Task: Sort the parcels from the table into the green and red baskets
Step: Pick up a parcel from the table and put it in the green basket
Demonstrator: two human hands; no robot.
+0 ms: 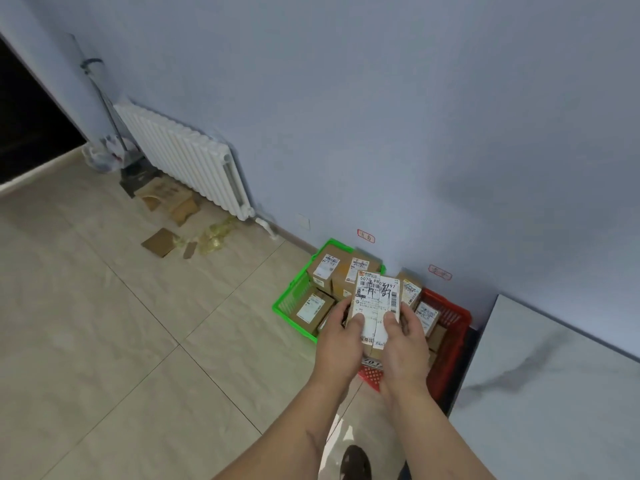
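Observation:
I hold a small cardboard parcel (375, 303) with a white shipping label facing up, above the gap between the two baskets. My left hand (341, 344) grips its left side and my right hand (403, 344) grips its right side, thumbs on the label. The green basket (289, 299) stands on the floor by the wall with several brown parcels in it. To its right the red basket (453, 337) also holds several parcels, partly hidden behind my hands.
A grey marble-patterned table (554, 393) fills the lower right, its edge next to the red basket. A white radiator (187, 157) hangs on the wall at left, with cardboard scraps (166, 202) and plastic wrap (214, 237) on the tiled floor. Red-framed labels (366, 235) are stuck on the wall.

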